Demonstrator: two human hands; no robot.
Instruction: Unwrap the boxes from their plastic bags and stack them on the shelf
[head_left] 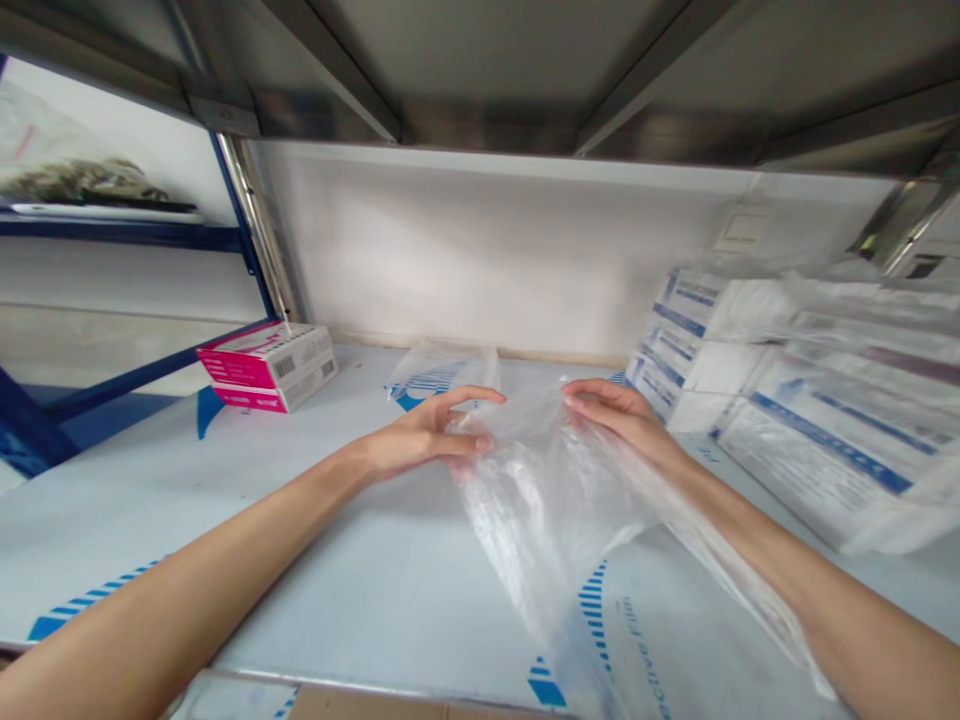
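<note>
A thin clear plastic bag hangs between my two hands, its lower part draping toward the front of the shelf. My left hand holds the bag's left edge, thumb on the film and other fingers partly behind it. Its index finger is stretched out above, apart from the thumb. At the upper right of the bag, my right hand pinches the film between thumb and fingers. A long strip of the plastic trails along my right forearm. Nothing can be made out inside the bag.
Two stacked pink-and-white boxes sit at back left. Another clear plastic bag lies behind my hands. White-and-blue boxes in clear wrap are stacked at right. A metal shelf hangs low overhead; a blue rack stands left.
</note>
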